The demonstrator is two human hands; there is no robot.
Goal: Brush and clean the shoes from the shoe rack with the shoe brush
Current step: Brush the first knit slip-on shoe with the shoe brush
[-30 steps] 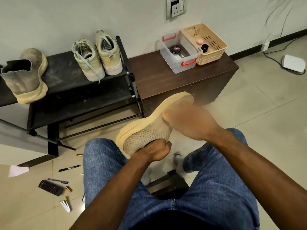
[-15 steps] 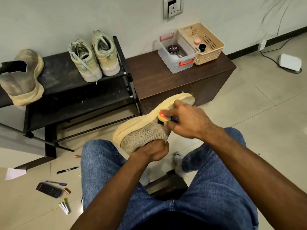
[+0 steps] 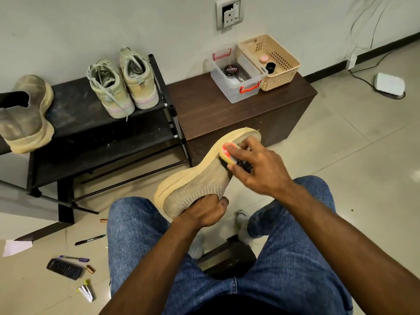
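Note:
A tan knit shoe (image 3: 197, 180) with a pale yellow sole is held up over my knees, toe pointing away. My left hand (image 3: 204, 212) is tucked into its opening and grips the collar. My right hand (image 3: 256, 169) holds a small shoe brush (image 3: 229, 153) with a red-orange top and dark bristles against the shoe's upper near the toe. On the black shoe rack (image 3: 91, 133) stand a pair of pale green sneakers (image 3: 122, 85) and a dusty tan boot (image 3: 27, 119).
A brown cabinet (image 3: 227, 110) right of the rack carries a clear box (image 3: 236, 76) with a polish tin and a beige basket (image 3: 272, 62). Pens, a remote and small items lie on the floor at left (image 3: 68, 264). A dark stool (image 3: 227, 258) sits between my legs.
My right hand with the brush has slid forward along the shoe toward the toe. The left hand keeps holding the shoe in the same place.

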